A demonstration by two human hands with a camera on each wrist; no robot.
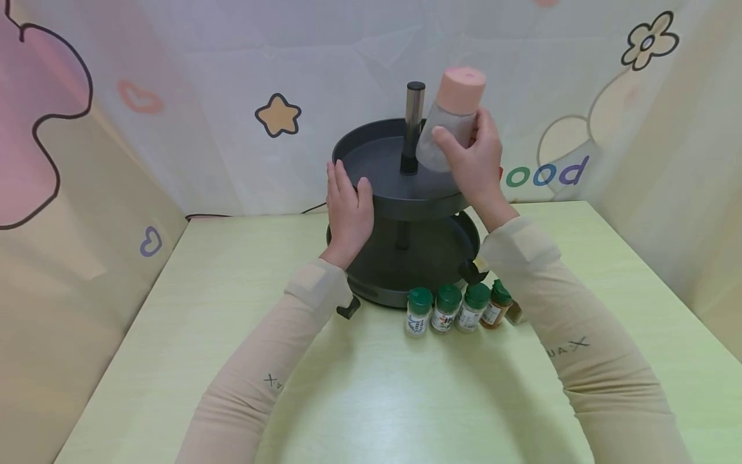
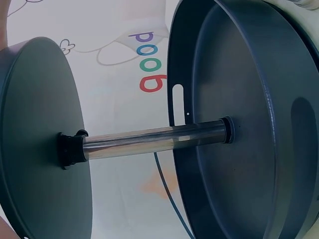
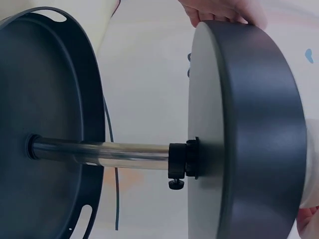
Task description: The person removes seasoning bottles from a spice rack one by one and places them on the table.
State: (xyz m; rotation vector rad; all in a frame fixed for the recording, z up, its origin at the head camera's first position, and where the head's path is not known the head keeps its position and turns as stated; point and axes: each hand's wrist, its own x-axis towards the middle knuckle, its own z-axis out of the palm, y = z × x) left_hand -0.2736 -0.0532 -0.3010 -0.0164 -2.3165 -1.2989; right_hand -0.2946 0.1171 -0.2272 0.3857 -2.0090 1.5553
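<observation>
A two-tier black round rack stands on the table, its upper tray [image 1: 371, 161] joined to the lower tray [image 1: 417, 258] by a metal pole. Against the left side of the upper tray's rim rests my left hand [image 1: 350, 212], fingers straight and pointing up. My right hand [image 1: 478, 158] grips a frosted bottle with a pink lid [image 1: 460, 90], thumb in front. The bottle is tilted over the right part of the upper tray, near the pole's top end [image 1: 414, 109]. In the right wrist view the upper tray hides most of the bottle.
Several small seasoning jars with green caps [image 1: 448, 309] stand in a row before the lower tray. A brown jar [image 1: 496, 306] is at the row's right, close to my right sleeve. Black feet [image 1: 348, 308] stick out from the rack's base. A printed curtain [image 1: 232, 129] hangs behind.
</observation>
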